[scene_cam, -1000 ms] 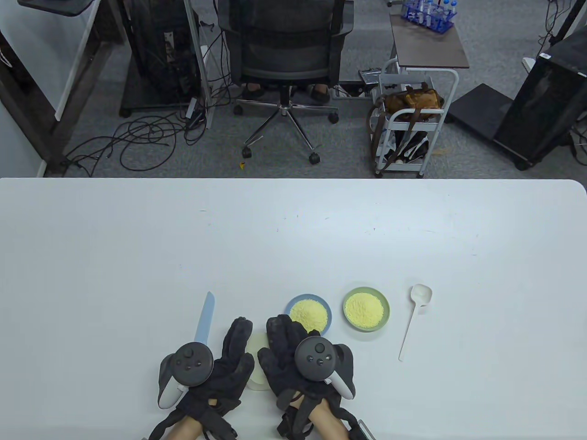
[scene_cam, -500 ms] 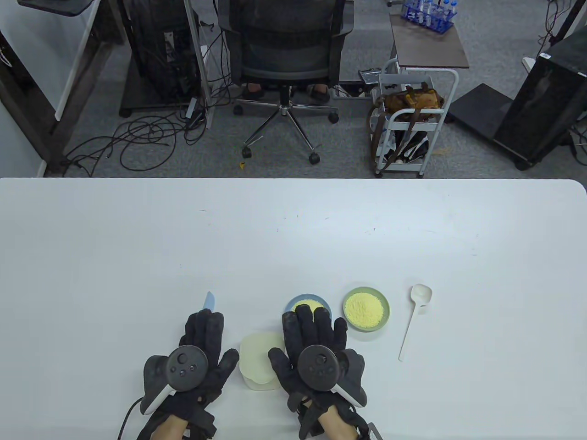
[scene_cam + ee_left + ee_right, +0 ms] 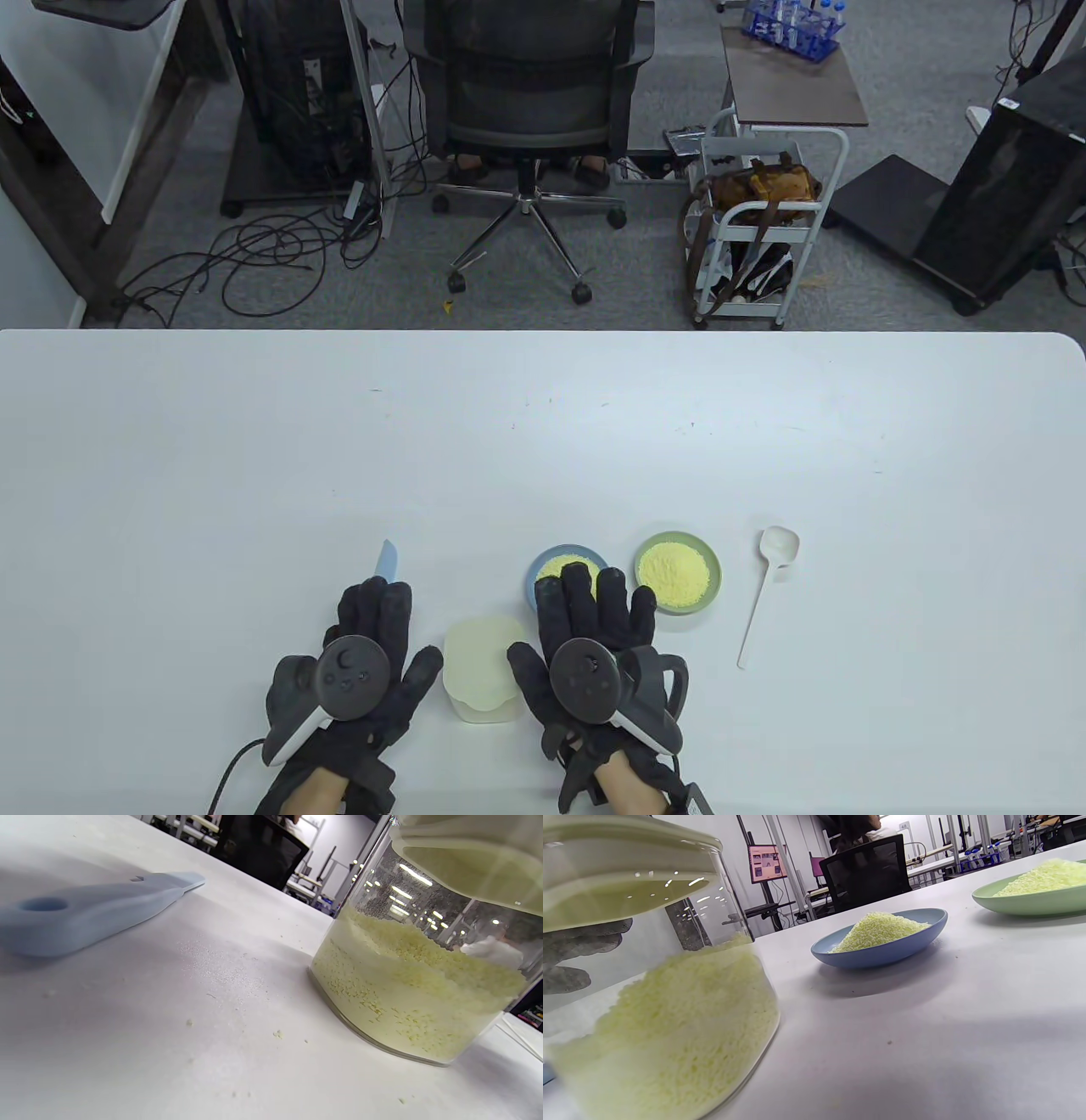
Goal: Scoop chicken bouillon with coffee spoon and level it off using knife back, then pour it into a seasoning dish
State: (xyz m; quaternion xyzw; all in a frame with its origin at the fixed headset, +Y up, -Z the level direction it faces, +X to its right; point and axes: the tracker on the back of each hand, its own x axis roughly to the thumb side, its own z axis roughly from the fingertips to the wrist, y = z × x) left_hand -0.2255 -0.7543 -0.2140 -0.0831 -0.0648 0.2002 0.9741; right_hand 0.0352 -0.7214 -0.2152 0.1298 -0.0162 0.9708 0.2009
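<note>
I see a clear jar (image 3: 486,675) with a pale cream lid, shut, about half full of yellow bouillon granules (image 3: 407,993), upright near my edge of the table. Left of it lies a light blue knife (image 3: 388,561) — tip pointing away. Beyond the jar sit two shallow dishes side by side, a blue one (image 3: 882,942) and a green one (image 3: 679,573), each heaped with granules. Right of those lies a white long-handled spoon (image 3: 765,586) — bowl away

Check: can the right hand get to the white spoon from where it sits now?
Probably yes. The right hand lies flat with fingers over the blue dish; the spoon lies to its right, past the green dish. The table near the spoon's handle is bare, so the dishes needn't be crossed.
</note>
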